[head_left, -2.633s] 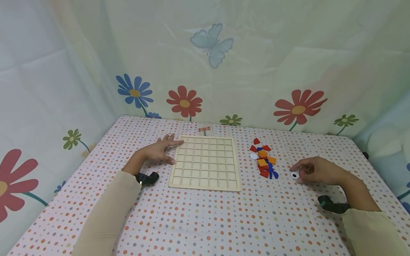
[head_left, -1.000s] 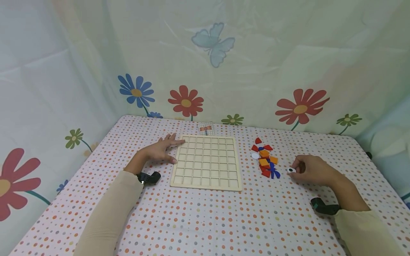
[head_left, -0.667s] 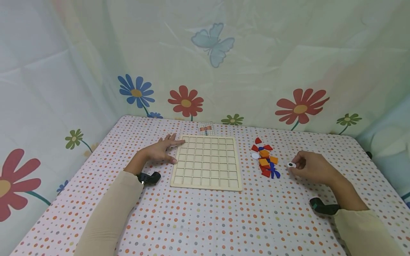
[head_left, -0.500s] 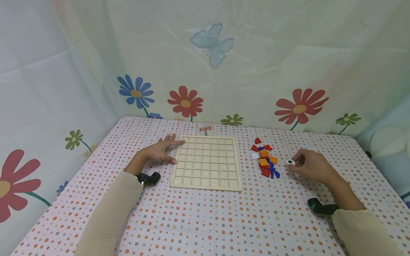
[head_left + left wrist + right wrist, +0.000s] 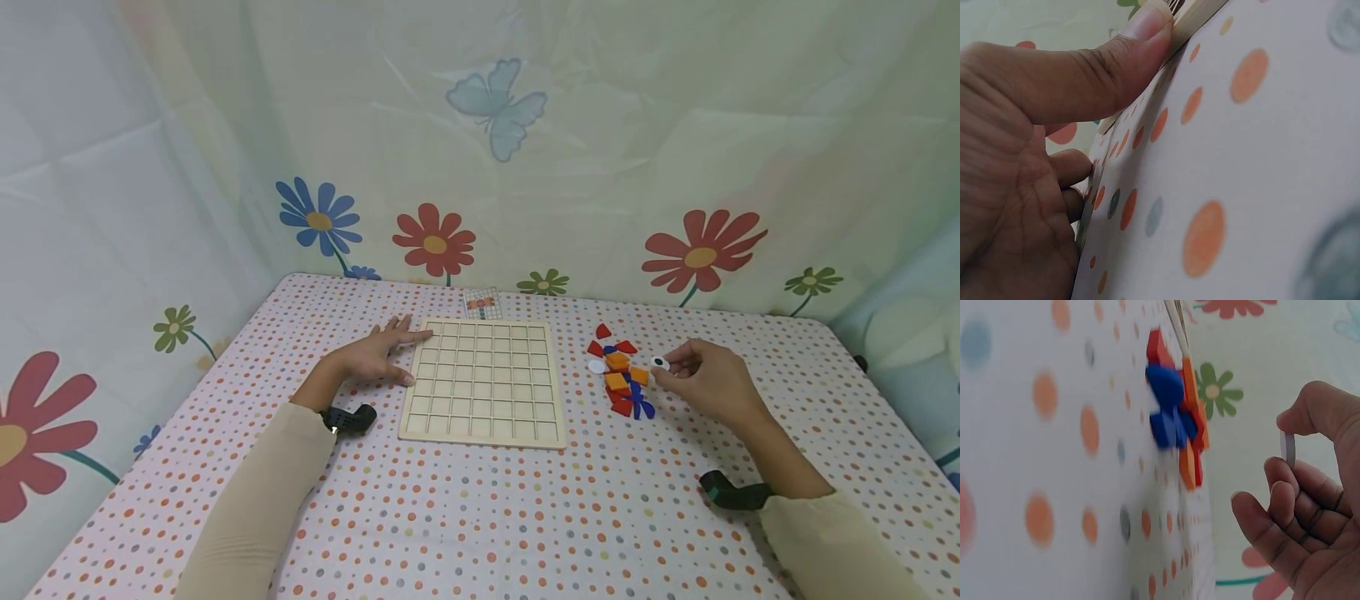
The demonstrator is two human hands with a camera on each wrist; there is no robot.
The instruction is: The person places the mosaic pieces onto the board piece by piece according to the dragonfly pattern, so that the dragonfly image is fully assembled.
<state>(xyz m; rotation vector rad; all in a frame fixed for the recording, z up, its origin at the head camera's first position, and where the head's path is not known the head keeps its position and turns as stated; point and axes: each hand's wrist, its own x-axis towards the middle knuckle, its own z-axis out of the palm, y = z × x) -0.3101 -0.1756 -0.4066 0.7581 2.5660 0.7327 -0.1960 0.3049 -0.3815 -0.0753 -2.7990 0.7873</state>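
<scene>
My right hand (image 5: 708,379) pinches a small white disc (image 5: 660,363) with a black dot, between thumb and fingers. In the right wrist view the disc (image 5: 1287,449) shows edge-on, lifted above the table. Just left of it lies a pile of red, orange and blue pieces (image 5: 618,382). My left hand (image 5: 371,354) is spread at the left edge of a square wooden grid board (image 5: 480,440), with thumb and index finger touching its rim. The left wrist view shows the thumb (image 5: 1141,37) against the board's edge.
A small printed card (image 5: 482,304) with a coloured pattern lies behind the board. Another white disc (image 5: 596,367) sits at the left side of the pile. The dotted tablecloth (image 5: 465,517) covers the table, and a flowered curtain (image 5: 600,150) hangs behind it.
The right hand has picked the white disc up off the table and carried it left, up to the pile's right side. The left hand has stayed at the board's edge.
</scene>
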